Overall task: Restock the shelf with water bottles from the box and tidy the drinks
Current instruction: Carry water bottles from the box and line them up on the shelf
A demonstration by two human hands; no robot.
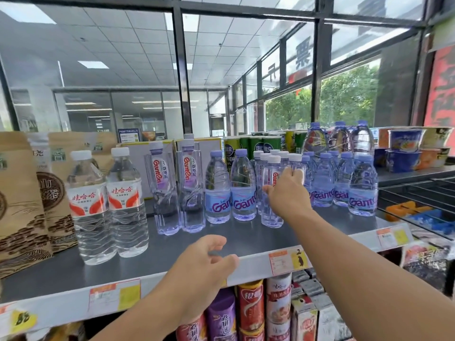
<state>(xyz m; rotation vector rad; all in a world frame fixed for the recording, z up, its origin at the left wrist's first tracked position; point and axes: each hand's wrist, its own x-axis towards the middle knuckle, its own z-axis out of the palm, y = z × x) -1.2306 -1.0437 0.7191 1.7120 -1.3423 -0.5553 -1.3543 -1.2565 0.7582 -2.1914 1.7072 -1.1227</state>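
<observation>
**Restocking a water shelf: grip on a slim bottle**

The right hand (pixel 286 190) reaches across the grey shelf (pixel 246 238) and wraps its fingers round the upper body of a slim clear bottle (pixel 270 212) with a white cap, standing upright at the front of a cluster of like bottles. To its left stand two blue-label bottles (pixel 230 193), then two tall slim bottles (pixel 177 190), then two large red-label bottles (pixel 108 205). The left hand (pixel 209 264) hovers over the shelf's front edge, fingers loosely curled and holding nothing. No box is in view. A full bottle of this kind likely carries noticeable weight; its thin wall may flex under pressure and its smooth film label may slip. Holding at mid-body, below the shoulder, should give the firmest purchase while neighbours stand touching.
</observation>
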